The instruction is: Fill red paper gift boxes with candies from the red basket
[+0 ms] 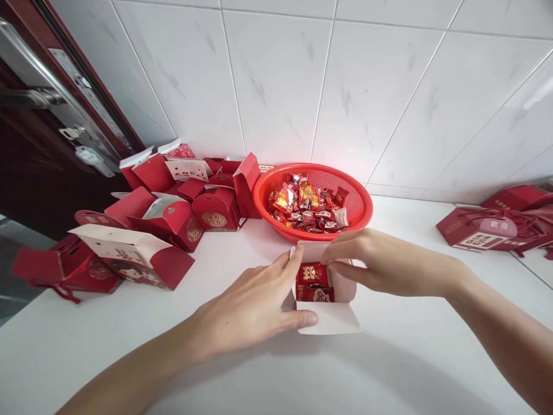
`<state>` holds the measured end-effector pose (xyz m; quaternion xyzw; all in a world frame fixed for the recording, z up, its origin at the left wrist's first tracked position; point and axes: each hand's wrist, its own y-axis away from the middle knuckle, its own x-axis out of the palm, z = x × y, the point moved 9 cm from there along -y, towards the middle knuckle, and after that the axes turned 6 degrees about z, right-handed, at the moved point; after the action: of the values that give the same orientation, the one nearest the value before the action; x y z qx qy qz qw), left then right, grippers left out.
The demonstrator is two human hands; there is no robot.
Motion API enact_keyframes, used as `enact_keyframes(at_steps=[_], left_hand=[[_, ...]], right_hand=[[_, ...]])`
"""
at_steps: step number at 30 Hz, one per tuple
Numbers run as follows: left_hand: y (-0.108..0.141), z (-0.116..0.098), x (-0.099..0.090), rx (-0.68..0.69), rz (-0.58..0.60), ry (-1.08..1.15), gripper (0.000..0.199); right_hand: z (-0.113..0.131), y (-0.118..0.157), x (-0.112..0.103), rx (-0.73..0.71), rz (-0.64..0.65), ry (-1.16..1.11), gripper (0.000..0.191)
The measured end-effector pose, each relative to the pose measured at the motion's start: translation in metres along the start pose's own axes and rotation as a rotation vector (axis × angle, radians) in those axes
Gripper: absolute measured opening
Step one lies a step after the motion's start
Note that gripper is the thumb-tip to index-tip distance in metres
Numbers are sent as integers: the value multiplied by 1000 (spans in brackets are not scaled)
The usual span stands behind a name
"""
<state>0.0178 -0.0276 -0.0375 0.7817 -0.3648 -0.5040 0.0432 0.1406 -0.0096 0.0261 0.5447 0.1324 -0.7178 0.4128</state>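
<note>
Right grip (380,262) partly hides the open box (345,287)

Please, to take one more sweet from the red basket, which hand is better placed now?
Probably the right hand: it lies closer to the red basket, while the left hand rests against the open box, thumb over its front flap.

Nearer than red basket (299,232): 歡 on red wrapper (322,294). R of basket: 囍 on box's white label (480,240). L of basket: box w/ round gold emblem (215,219), chars. too sm. to read.

Smooth paper box (332,319) (rather matt).
</note>
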Motion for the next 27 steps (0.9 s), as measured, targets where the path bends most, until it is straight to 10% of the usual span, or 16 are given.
enact_keyframes(at_steps=[3, 11, 19, 27], left_hand=[[-1, -1, -1, 20, -27, 13, 98], [-3, -4, -8, 82, -129, 50, 99], [-7, -3, -32, 139, -262, 13, 46], [-4, -24, -36, 321, -239, -120, 49]], right_hand=[[-19, 28, -15, 5, -285, -142, 23], [-68, 57, 34, 19, -740, -432, 11], [-77, 51, 58, -45, -903, -667, 13], [-90, 48, 79, -11, -920, -807, 14]])
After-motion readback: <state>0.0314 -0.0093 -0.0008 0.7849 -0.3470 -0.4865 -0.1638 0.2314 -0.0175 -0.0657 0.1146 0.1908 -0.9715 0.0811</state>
